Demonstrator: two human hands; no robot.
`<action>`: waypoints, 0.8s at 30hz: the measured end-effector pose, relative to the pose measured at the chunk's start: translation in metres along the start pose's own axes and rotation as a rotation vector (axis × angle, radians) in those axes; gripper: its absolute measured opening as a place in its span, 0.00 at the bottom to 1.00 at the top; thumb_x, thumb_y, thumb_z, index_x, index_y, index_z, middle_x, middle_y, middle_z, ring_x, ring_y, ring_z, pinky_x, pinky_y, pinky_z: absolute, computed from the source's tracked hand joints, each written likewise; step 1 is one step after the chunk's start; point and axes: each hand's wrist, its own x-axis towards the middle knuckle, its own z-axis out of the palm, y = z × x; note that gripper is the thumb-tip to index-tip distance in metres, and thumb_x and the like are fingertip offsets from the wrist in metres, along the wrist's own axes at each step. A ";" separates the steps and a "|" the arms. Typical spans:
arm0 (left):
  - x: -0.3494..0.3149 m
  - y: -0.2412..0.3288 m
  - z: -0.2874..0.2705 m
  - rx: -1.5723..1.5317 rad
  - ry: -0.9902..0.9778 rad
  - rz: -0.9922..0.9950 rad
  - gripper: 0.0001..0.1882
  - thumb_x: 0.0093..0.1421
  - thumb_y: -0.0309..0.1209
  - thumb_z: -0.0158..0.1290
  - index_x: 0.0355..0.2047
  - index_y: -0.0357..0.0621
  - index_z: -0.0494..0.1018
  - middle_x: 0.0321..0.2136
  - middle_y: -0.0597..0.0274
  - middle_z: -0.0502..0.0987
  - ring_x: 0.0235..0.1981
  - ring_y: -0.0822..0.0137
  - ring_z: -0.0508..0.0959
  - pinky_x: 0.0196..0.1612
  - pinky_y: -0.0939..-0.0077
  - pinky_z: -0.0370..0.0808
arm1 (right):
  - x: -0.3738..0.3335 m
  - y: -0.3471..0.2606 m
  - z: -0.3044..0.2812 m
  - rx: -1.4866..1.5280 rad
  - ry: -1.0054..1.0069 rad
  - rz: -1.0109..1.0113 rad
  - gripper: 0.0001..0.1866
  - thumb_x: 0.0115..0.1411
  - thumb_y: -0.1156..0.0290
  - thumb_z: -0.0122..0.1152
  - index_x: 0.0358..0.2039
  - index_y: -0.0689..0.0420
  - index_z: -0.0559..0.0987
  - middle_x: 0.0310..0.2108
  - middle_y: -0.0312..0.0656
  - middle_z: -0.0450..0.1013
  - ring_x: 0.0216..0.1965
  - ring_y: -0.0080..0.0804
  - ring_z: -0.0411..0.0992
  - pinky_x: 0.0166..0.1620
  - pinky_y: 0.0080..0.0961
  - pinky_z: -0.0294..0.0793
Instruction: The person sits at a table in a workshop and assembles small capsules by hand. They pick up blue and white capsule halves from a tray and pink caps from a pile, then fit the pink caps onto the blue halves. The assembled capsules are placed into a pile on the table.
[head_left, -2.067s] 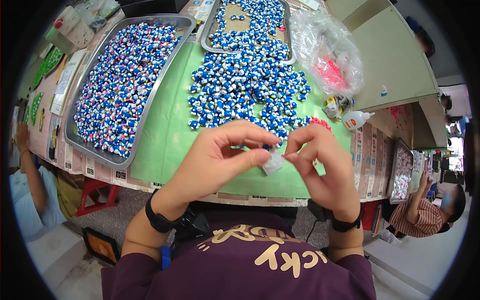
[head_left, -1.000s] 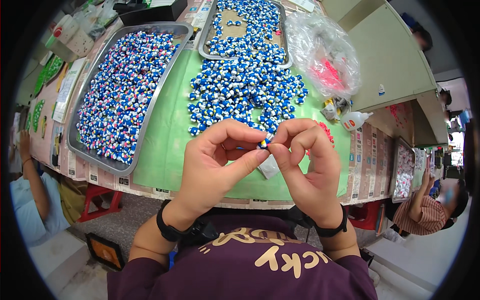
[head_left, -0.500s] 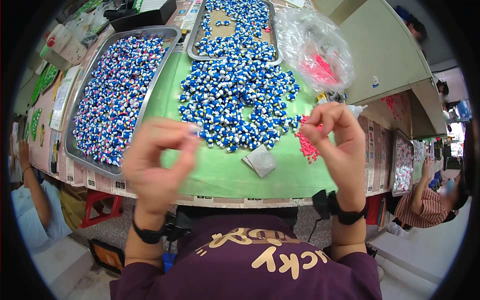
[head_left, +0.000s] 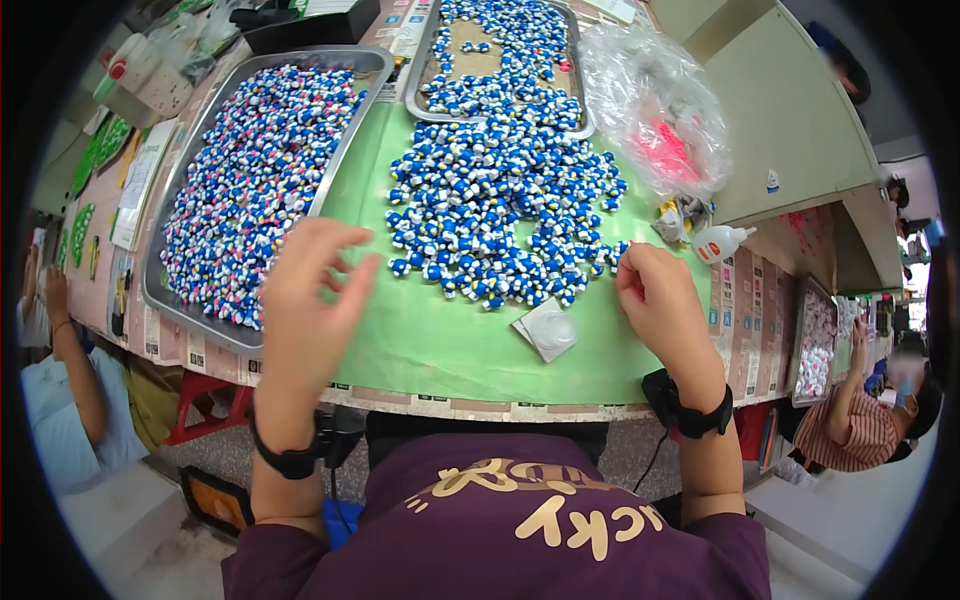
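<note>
My left hand hovers at the right edge of the left metal tray, thumb and fingers apart, with nothing visible between them. That tray is full of small blue-and-white pieces with pink bits. My right hand is curled with its fingertips down on the green mat, at the right end of a heap of blue, white and yellow pieces. Whatever its fingers pinch is hidden. The pink bits seen there before are covered by this hand. A small whitish square pad lies between my hands.
Behind the heap is another metal tray of blue-and-white pieces. A clear plastic bag with pink bits, a white squeeze bottle and a grey-green cabinet are at right. Co-workers sit at both sides.
My left hand has moved left toward the tray and opened; the small piece at its fingertips no longer shows. My right hand has come down over the pink bits.
</note>
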 end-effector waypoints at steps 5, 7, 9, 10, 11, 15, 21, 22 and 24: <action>-0.004 -0.008 0.025 0.084 -0.142 -0.021 0.11 0.50 0.19 0.58 0.35 0.37 0.73 0.31 0.61 0.72 0.25 0.69 0.72 0.28 0.78 0.71 | -0.005 -0.010 -0.011 0.129 -0.050 0.016 0.08 0.47 0.84 0.56 0.25 0.58 0.68 0.23 0.41 0.69 0.29 0.40 0.69 0.34 0.32 0.64; -0.003 -0.009 0.028 0.105 -0.172 -0.042 0.09 0.50 0.19 0.58 0.34 0.37 0.73 0.31 0.60 0.72 0.25 0.66 0.73 0.29 0.76 0.72 | -0.009 -0.017 -0.017 0.232 -0.030 0.003 0.09 0.48 0.84 0.57 0.26 0.57 0.68 0.25 0.39 0.70 0.30 0.38 0.69 0.36 0.31 0.65; -0.002 -0.006 0.028 0.096 -0.187 -0.056 0.08 0.50 0.20 0.57 0.32 0.37 0.72 0.31 0.57 0.72 0.25 0.62 0.75 0.29 0.73 0.73 | -0.011 -0.028 -0.019 0.329 0.053 -0.051 0.09 0.50 0.83 0.58 0.26 0.57 0.68 0.26 0.38 0.71 0.30 0.36 0.71 0.38 0.28 0.66; -0.002 -0.004 0.028 0.065 -0.169 -0.074 0.08 0.51 0.19 0.57 0.32 0.37 0.73 0.31 0.58 0.72 0.26 0.64 0.76 0.29 0.74 0.73 | -0.013 -0.032 -0.020 0.373 0.082 -0.071 0.09 0.50 0.84 0.59 0.26 0.57 0.68 0.27 0.38 0.72 0.31 0.35 0.71 0.39 0.28 0.66; -0.002 -0.003 0.026 0.035 -0.151 -0.091 0.08 0.51 0.19 0.57 0.32 0.37 0.73 0.32 0.59 0.73 0.26 0.66 0.76 0.30 0.75 0.74 | -0.014 -0.036 -0.022 0.417 0.112 -0.091 0.10 0.50 0.84 0.60 0.26 0.57 0.69 0.28 0.37 0.73 0.31 0.35 0.72 0.40 0.27 0.66; 0.000 0.020 0.018 -0.402 -0.168 -0.195 0.05 0.56 0.18 0.55 0.34 0.35 0.76 0.36 0.60 0.74 0.30 0.71 0.77 0.33 0.80 0.76 | -0.015 -0.056 -0.026 0.606 0.192 -0.158 0.12 0.50 0.85 0.62 0.27 0.56 0.69 0.30 0.37 0.74 0.31 0.34 0.72 0.40 0.27 0.66; 0.006 0.066 0.043 -1.097 -0.528 -0.225 0.08 0.58 0.18 0.54 0.38 0.33 0.77 0.37 0.56 0.74 0.30 0.70 0.77 0.32 0.78 0.78 | 0.002 -0.076 -0.029 0.385 0.293 -0.468 0.14 0.46 0.85 0.64 0.27 0.55 0.69 0.32 0.38 0.74 0.30 0.32 0.72 0.39 0.31 0.67; 0.006 0.068 0.045 -1.130 -0.530 -0.244 0.07 0.59 0.18 0.54 0.38 0.33 0.77 0.37 0.56 0.74 0.31 0.70 0.77 0.32 0.78 0.78 | 0.004 -0.077 -0.028 0.337 0.321 -0.510 0.14 0.45 0.85 0.64 0.27 0.55 0.69 0.32 0.38 0.74 0.30 0.32 0.72 0.39 0.32 0.67; 0.005 0.068 0.048 -1.197 -0.538 -0.285 0.07 0.59 0.18 0.54 0.38 0.33 0.77 0.37 0.56 0.74 0.32 0.70 0.77 0.32 0.78 0.78 | 0.005 -0.078 -0.026 0.297 0.339 -0.553 0.15 0.43 0.84 0.65 0.27 0.55 0.69 0.33 0.39 0.75 0.30 0.33 0.72 0.39 0.32 0.68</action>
